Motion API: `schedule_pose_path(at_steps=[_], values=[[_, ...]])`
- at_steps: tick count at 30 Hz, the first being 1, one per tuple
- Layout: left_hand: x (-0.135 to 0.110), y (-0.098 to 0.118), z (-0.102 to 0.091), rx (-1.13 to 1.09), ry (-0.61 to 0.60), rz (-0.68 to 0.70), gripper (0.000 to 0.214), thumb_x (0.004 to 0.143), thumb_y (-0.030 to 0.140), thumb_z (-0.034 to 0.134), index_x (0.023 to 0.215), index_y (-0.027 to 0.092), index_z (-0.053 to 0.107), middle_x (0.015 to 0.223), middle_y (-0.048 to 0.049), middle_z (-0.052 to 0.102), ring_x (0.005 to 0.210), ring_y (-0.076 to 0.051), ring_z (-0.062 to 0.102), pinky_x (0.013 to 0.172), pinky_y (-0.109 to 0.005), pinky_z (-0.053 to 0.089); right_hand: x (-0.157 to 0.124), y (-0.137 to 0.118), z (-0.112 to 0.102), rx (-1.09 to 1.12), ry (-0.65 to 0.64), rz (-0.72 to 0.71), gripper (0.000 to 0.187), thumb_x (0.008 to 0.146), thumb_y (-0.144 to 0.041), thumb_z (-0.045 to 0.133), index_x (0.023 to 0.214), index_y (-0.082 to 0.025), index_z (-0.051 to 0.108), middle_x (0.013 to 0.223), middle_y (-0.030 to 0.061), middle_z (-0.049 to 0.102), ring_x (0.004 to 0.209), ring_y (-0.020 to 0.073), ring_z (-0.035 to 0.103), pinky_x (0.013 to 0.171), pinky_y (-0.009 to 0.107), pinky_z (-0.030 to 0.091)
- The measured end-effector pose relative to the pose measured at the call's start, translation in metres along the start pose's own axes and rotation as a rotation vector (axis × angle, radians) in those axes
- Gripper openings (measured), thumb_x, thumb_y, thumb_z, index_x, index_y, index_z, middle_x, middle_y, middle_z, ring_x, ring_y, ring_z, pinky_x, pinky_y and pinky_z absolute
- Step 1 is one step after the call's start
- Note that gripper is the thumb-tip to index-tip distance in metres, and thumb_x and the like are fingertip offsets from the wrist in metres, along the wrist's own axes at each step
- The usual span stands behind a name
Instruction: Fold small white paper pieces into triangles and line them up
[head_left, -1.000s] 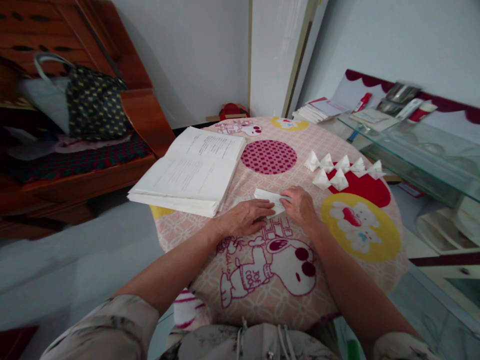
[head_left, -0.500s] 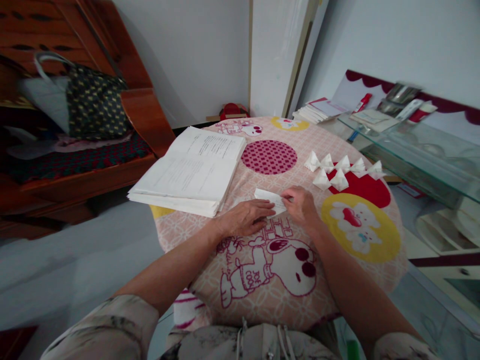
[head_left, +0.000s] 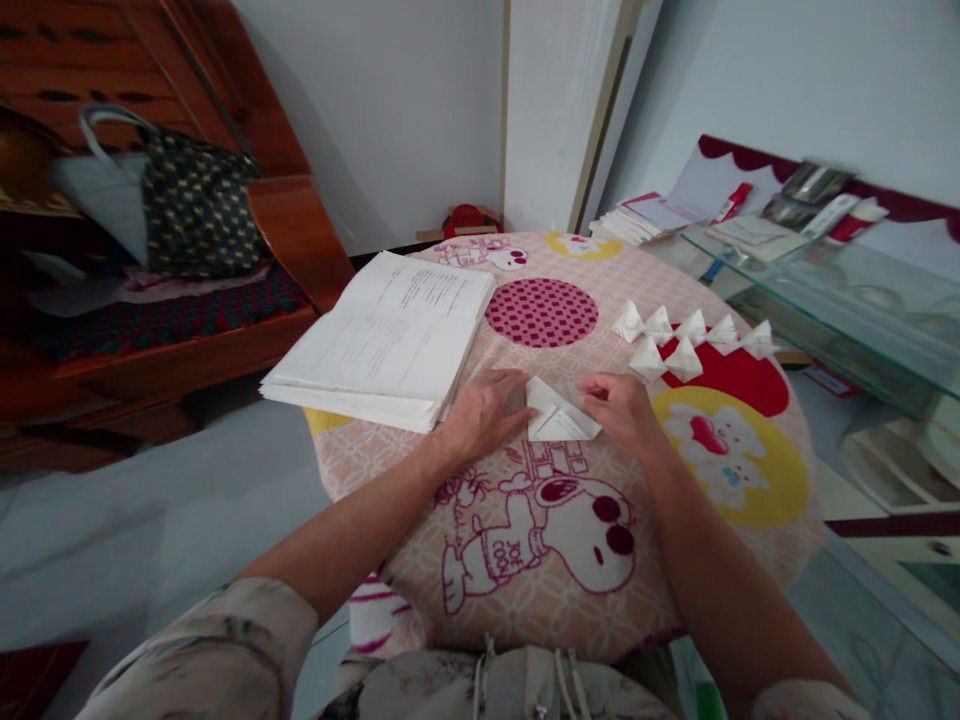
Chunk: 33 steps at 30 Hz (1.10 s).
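A small folded piece of white paper [head_left: 559, 420] lies on the patterned tablecloth between my hands, its top coming to a point. My left hand [head_left: 489, 412] rests at the paper's left edge, fingers stretched forward and thumb beside the edge. On the other side, my right hand [head_left: 621, 408] is bent close to the upper right edge, thumb and fingertips slightly apart. Whether its tips touch the paper is hard to make out. Beyond my right hand stand several folded white paper pieces [head_left: 684, 358] with pointed tops, in two rows.
A thick open book [head_left: 382, 335] with printed pages lies on the left of the round table [head_left: 525, 610]. To the right is a glass shelf [head_left: 847, 310] with a cup and other items. A wooden bench [head_left: 180, 330] holding a dark patterned bag [head_left: 199, 205] stands at left.
The paper now lies lower and flatter, showing a triangular shape. My left hand has shifted left off its surface, and my right hand has moved slightly right.
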<state>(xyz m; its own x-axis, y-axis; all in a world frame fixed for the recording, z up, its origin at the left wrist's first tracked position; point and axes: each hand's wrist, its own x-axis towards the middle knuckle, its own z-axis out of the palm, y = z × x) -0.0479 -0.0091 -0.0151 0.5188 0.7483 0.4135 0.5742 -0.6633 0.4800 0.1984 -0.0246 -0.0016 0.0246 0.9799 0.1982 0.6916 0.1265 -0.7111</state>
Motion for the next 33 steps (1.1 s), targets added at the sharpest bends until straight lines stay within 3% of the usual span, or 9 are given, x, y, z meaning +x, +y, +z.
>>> schedule_pose_path(at_steps=[4,7,12,15,18,21,25,33], values=[[0.0,0.001,0.007,0.043,-0.072,-0.025,0.057,0.086,0.032,0.075,0.137,0.012,0.057,0.135,-0.0169,0.066,0.129,-0.032,0.059,0.113,-0.051,0.046,-0.001,0.0,-0.001,0.07,-0.177,0.057,0.025,0.063,-0.014,0.068,0.085,-0.016,0.077,0.063,0.0,0.067,0.058,0.0162,0.06,0.058,0.027,0.046],[0.001,0.001,0.009,0.0,-0.059,-0.063,0.066,0.081,0.027,0.077,0.141,0.013,0.053,0.132,-0.0164,0.067,0.126,-0.031,0.06,0.11,-0.051,0.048,-0.002,-0.006,0.001,0.243,-0.214,0.086,0.028,0.061,-0.016,0.065,0.087,-0.015,0.076,0.062,-0.002,0.064,0.054,0.0134,0.055,0.051,0.024,0.041],[0.004,-0.002,0.004,-0.301,0.053,-0.209,0.066,0.079,0.019,0.073,0.142,0.014,0.055,0.107,-0.0094,0.072,0.087,-0.017,0.067,0.078,-0.032,0.057,-0.004,-0.018,0.001,0.441,-0.121,-0.014,0.023,0.064,-0.023,0.067,0.085,-0.016,0.073,0.064,-0.0019,0.063,0.057,0.0126,0.056,0.053,0.024,0.045],[0.007,0.0,-0.003,-0.488,0.111,-0.294,0.035,0.082,0.024,0.07,0.116,0.013,0.073,0.082,-0.0032,0.069,0.066,-0.01,0.058,0.061,-0.023,0.05,-0.007,-0.022,-0.002,0.468,-0.047,-0.084,0.021,0.068,-0.024,0.069,0.088,-0.017,0.074,0.068,-0.0013,0.066,0.061,0.0131,0.059,0.059,0.026,0.049],[0.009,0.004,-0.007,-0.69,0.162,-0.348,0.018,0.083,0.03,0.072,0.089,0.013,0.076,0.065,-0.0001,0.062,0.055,-0.008,0.051,0.05,-0.02,0.042,-0.01,-0.023,-0.005,0.493,-0.011,-0.104,0.02,0.07,-0.025,0.073,0.089,-0.018,0.075,0.074,0.0009,0.07,0.066,0.015,0.063,0.063,0.028,0.052],[0.01,0.009,-0.01,-0.821,0.236,-0.378,0.021,0.081,0.035,0.076,0.084,0.015,0.073,0.059,0.0016,0.06,0.05,-0.007,0.048,0.045,-0.018,0.037,-0.01,-0.023,-0.008,0.48,-0.015,-0.092,0.022,0.071,-0.033,0.077,0.088,-0.018,0.076,0.075,0.002,0.071,0.067,0.0166,0.064,0.06,0.028,0.052],[0.01,0.011,-0.013,-0.877,0.3,-0.387,0.028,0.079,0.042,0.079,0.084,0.015,0.072,0.058,0.0017,0.06,0.049,-0.007,0.05,0.044,-0.018,0.039,-0.009,-0.024,-0.013,0.376,0.014,-0.112,0.019,0.077,-0.038,0.073,0.076,-0.02,0.076,0.061,-0.0012,0.062,0.055,0.0139,0.055,0.05,0.025,0.045],[0.009,0.005,-0.007,-0.906,0.197,-0.374,0.034,0.079,0.045,0.08,0.091,0.014,0.075,0.062,-0.0001,0.064,0.051,-0.009,0.053,0.047,-0.02,0.042,-0.008,-0.023,-0.01,0.392,-0.001,-0.247,0.018,0.084,-0.034,0.07,0.09,-0.022,0.082,0.08,0.003,0.072,0.068,0.0168,0.063,0.06,0.029,0.052]])
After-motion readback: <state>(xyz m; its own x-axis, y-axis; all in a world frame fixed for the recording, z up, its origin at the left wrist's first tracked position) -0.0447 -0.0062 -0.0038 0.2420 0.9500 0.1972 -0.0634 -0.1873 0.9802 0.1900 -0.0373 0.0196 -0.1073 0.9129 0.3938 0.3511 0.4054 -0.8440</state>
